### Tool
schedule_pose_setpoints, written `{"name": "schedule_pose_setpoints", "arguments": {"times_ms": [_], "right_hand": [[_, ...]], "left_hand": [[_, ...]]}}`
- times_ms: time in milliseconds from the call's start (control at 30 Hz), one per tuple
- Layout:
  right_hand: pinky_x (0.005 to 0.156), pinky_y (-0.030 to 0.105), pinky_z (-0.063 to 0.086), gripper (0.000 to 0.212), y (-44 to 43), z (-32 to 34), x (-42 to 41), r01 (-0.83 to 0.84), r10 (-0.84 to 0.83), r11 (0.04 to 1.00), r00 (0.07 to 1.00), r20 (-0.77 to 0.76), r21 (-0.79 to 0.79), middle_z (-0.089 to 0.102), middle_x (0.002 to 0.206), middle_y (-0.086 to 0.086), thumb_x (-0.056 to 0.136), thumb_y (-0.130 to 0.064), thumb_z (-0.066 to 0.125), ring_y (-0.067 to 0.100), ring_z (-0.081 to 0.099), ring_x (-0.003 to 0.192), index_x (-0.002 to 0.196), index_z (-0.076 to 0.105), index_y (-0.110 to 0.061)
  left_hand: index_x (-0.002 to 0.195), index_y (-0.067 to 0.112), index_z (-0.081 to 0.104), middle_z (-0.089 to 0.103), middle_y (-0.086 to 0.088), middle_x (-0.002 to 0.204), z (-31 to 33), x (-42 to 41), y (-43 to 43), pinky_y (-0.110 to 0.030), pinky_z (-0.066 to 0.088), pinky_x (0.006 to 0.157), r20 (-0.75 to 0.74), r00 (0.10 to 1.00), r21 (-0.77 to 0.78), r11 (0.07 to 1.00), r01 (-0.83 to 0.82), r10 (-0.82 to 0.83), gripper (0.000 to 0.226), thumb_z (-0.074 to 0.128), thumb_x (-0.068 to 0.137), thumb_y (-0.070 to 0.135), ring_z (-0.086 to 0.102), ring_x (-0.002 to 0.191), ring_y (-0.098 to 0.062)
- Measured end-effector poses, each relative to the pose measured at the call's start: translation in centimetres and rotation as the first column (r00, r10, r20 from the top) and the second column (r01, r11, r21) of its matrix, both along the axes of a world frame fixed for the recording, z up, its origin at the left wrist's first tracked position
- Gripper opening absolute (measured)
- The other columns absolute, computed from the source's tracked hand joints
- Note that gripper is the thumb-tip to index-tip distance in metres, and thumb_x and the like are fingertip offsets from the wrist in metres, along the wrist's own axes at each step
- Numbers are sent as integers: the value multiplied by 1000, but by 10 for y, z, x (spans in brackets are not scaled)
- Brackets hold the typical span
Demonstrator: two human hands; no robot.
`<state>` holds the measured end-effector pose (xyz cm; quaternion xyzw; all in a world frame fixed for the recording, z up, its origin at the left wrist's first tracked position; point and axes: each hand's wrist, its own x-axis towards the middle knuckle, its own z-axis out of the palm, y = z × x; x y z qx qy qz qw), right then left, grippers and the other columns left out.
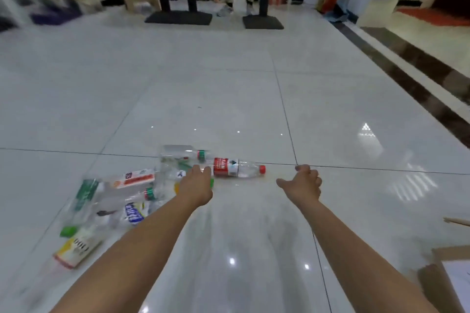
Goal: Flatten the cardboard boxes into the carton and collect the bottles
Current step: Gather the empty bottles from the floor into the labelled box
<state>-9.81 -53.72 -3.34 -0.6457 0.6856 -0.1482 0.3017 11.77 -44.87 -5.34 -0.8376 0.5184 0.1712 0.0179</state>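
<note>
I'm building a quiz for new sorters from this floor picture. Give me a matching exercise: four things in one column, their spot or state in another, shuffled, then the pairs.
Things:
1. red-capped bottle
2. yellow-labelled bottle
3. right hand
4. cardboard

Places or states:
A. bottom right corner of the view
B. lying on its side, cap pointing right
C. empty, above bare tile
D. nearest bottle in the pile, lower left

Pairs: 1-B, 2-D, 3-C, 4-A

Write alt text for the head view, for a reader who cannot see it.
Two bare arms reach over a white tiled floor: the left hand is at a bottle with a red cap and label, the right hand hangs open and empty. More empty bottles lie scattered at left; cardboard shows at lower right.
</note>
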Motion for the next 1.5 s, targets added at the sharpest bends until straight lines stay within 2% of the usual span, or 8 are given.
{"name": "schedule_pose_setpoints", "arguments": {"times_ms": [267,433,633,967,1067,1300,1367,1500], "right_hand": [[87,28,40,60,-6,-12,88,-444,441,869,895,67,218,53,126,12,84,-23,69,26,51,114,134,40,-10],[87,28,41,55,-14,-57,94,-448,439,852,893,96,271,55,112,9,87,-21,65,22,53,100,134,40,-8],[102,36,40,69,-17,-121,100,-405,432,860,902,-19,311,42,139,15,82,-23,70,29,42,129,140,36,-7],[119,41,15,109,-101,-157,94,-411,435,900,844,-314,143,1,161,8,72,-23,76,25,7,148,152,3,-15],[118,47,4,109,-111,-161,101,-403,453,891,827,-333,211,16,158,6,74,-23,75,24,9,147,153,-1,-20],[101,39,35,76,-94,-160,103,-332,432,899,770,-469,284,43,132,15,73,-41,73,33,38,126,131,37,-8],[91,37,43,80,-74,-167,102,-259,372,879,898,-235,400,50,126,17,72,-31,76,35,48,119,130,28,-2],[75,34,50,60,-11,-180,101,-139,126,816,990,62,561,65,89,10,68,-27,76,30,65,90,111,45,-1]], "left_hand": [[141,16,34,31,-16,134,-26,65,40,-39,47,93,35,979,-172,966,-193,201,75,73,77,27,35,123,-33],[153,31,8,2,-7,160,-52,63,11,-46,44,103,-71,987,-54,988,-147,143,85,63,88,29,22,140,-37],[126,12,42,46,-9,126,-69,67,13,-38,49,73,62,977,-110,974,-198,206,42,46,87,-3,56,103,-29],[129,9,39,46,-14,129,-71,79,25,-35,50,76,61,951,-43,953,-301,303,41,52,91,2,62,103,-32],[128,9,39,46,-14,128,-71,78,24,-33,50,75,78,948,-34,951,-306,308,40,54,90,3,62,103,-31],[124,7,42,54,-14,121,-72,69,19,-38,51,82,6,906,26,905,-424,424,36,55,90,8,61,106,-32],[126,5,39,56,-14,121,-83,63,27,-38,52,82,-160,809,129,825,-551,566,41,56,89,9,61,105,-31],[119,1,38,46,-21,94,-106,44,39,-34,53,39,-524,312,438,565,-699,792,42,60,84,-4,57,66,-32]]}}
